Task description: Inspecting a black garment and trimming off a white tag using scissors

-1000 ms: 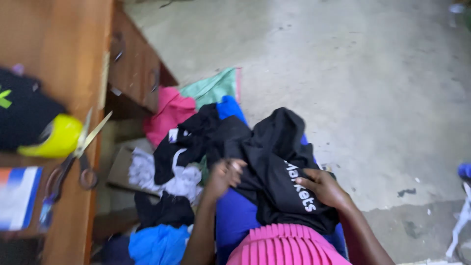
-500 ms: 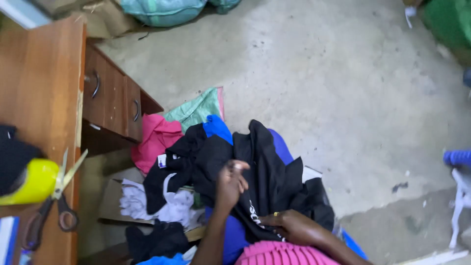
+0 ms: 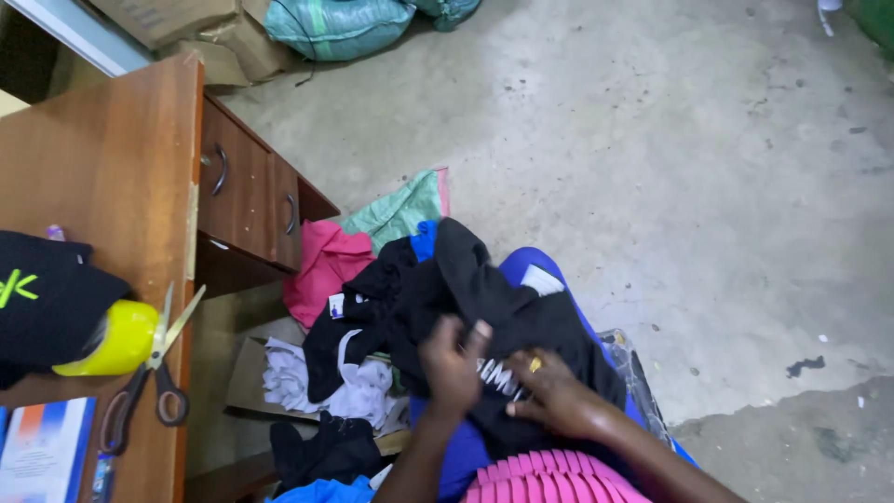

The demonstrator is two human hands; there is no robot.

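Observation:
A black garment [image 3: 484, 307] with white lettering lies bunched over my lap. My left hand [image 3: 450, 368] pinches its fabric near the lettering, fingers closed on the cloth. My right hand [image 3: 551, 391], wearing a ring, presses on the same garment just beside the left hand, fingers curled into it. Under the garment show blue cloth [image 3: 531, 270] and a pink pleated piece [image 3: 549, 477].
A pile of clothes sits left of my lap: a pink one [image 3: 321, 265], a green one [image 3: 400, 210], white ones [image 3: 326, 377] in a cardboard box. A wooden desk [image 3: 102, 177] with drawers [image 3: 247, 200] holds scissors [image 3: 140, 382] and a yellow-tipped black item [image 3: 65, 317]. The floor is bare concrete [image 3: 652, 158].
The view tilted up and away from the desk. My right hand came in from the garment's right side to meet the left hand at the lettering, and the garment bunched together.

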